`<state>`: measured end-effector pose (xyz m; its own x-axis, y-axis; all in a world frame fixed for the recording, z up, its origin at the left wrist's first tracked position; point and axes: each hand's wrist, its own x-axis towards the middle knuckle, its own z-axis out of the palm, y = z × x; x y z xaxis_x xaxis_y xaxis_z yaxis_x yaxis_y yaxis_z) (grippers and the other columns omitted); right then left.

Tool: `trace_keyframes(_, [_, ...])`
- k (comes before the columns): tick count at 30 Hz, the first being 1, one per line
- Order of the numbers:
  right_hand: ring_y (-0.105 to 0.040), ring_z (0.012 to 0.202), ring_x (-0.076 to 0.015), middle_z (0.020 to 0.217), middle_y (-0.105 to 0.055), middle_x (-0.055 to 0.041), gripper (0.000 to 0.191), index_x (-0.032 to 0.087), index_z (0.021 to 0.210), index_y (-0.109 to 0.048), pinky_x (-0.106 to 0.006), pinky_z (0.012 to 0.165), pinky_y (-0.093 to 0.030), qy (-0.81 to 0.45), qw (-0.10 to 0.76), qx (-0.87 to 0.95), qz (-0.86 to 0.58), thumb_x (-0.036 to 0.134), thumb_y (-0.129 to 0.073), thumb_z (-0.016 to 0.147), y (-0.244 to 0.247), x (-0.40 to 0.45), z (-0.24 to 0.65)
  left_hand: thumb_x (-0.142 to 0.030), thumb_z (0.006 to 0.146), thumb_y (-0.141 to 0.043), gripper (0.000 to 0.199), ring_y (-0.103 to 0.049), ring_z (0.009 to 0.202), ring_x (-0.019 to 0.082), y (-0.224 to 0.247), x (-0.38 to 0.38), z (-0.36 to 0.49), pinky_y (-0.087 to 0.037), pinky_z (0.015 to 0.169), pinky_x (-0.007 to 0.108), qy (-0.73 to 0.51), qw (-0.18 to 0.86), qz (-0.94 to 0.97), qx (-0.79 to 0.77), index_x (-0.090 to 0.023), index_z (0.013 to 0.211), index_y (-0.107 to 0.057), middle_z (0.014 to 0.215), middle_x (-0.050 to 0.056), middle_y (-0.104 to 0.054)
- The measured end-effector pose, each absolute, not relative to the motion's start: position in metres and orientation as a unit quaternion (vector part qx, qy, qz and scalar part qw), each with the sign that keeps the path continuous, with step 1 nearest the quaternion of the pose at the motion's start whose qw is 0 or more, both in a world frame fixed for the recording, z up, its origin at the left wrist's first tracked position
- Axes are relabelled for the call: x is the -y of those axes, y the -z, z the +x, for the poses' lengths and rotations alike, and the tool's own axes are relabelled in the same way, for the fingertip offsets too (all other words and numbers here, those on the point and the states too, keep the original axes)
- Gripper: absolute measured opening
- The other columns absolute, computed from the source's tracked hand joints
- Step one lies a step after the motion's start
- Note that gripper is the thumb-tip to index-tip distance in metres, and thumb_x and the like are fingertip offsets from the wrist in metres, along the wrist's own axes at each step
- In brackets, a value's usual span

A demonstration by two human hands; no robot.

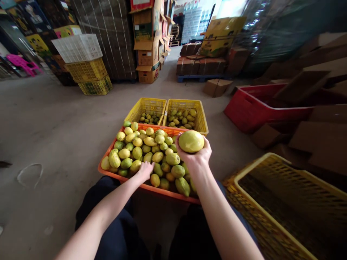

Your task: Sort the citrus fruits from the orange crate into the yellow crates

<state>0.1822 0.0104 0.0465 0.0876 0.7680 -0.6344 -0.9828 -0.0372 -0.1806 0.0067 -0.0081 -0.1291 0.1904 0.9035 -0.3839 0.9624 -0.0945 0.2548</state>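
Observation:
In my right hand point(199, 156) a large yellow-green oval fruit point(191, 141) rests on the palm, with the fingers curled up around its sides. It is raised above the right end of an orange crate point(173, 194). Inside that crate lies a heap of similar fruits, some yellow point(157, 156), others greener point(126, 163). My left hand point(146, 169) reaches down among them near the front rim. Its fingers touch the fruits and look apart, though their tips are partly hidden.
Two yellow crates point(201, 112) with more fruits stand just behind the orange one. At right are a yellow crate point(267, 187) and a red bin point(252, 108) with cardboard. Stacked crates point(88, 70), cartons point(146, 57) and a loaded blue pallet point(199, 78) stand farther back.

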Motion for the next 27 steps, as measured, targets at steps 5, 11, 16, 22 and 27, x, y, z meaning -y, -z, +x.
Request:
trace_keyframes(5, [-0.069,0.064,-0.0164,0.069,-0.07,0.0063,0.012,0.03,0.088,-0.061,-0.033,0.062,-0.066,-0.634,0.683,-0.187,-0.312,0.038,-0.053,0.09,-0.047,-0.01,0.185,-0.007,0.057,-0.087,0.047,-0.054,0.133,0.046,0.102,-0.007,-0.003,-0.039,0.115,0.059,-0.095,0.337,0.647,-0.678,-0.018,0.099,-0.069,0.116,0.016,-0.07])
trace_keyframes(11, [-0.068,0.06,-0.0176,0.064,-0.069,0.005,0.018,0.028,0.083,-0.06,-0.032,0.056,-0.063,-0.647,0.653,-0.158,-0.362,0.043,-0.053,0.09,-0.044,-0.012,0.182,-0.027,0.088,-0.068,0.012,-0.071,0.109,0.026,0.031,-0.024,-0.011,-0.058,0.097,0.04,-0.362,0.548,0.466,-0.594,-0.022,0.098,-0.062,0.097,0.005,-0.073])
trace_keyframes(16, [-0.064,0.057,-0.0152,0.064,-0.068,0.007,0.014,0.026,0.078,-0.062,-0.026,0.051,-0.056,-0.604,0.696,-0.057,-0.383,0.038,-0.068,0.078,-0.032,-0.01,0.159,-0.039,0.093,-0.062,0.023,-0.075,0.098,0.021,0.003,-0.014,0.017,-0.063,0.093,0.032,-0.535,0.657,0.261,-0.462,-0.019,0.105,-0.065,0.102,0.009,-0.075])
trace_keyframes(22, [-0.067,0.076,-0.0168,0.078,-0.072,0.0034,0.024,0.023,0.077,-0.068,-0.027,0.068,-0.056,-0.427,0.787,0.135,-0.424,0.043,-0.076,0.066,-0.02,-0.011,0.142,-0.033,0.098,-0.047,0.027,-0.071,0.114,0.024,-0.006,-0.013,0.043,-0.063,0.087,0.03,-0.586,0.688,0.195,-0.382,-0.02,0.11,-0.067,0.114,0.008,-0.076])
trace_keyframes(27, [-0.068,0.093,-0.0211,0.091,-0.077,-0.0016,0.024,0.025,0.083,-0.079,-0.035,0.094,-0.054,-0.301,0.777,0.389,-0.393,0.042,-0.062,0.081,-0.023,0.0,0.15,-0.033,0.101,-0.026,0.044,-0.07,0.111,0.022,-0.017,-0.017,0.04,-0.061,0.08,0.028,-0.566,0.602,0.343,-0.446,-0.021,0.123,-0.062,0.114,0.007,-0.074])
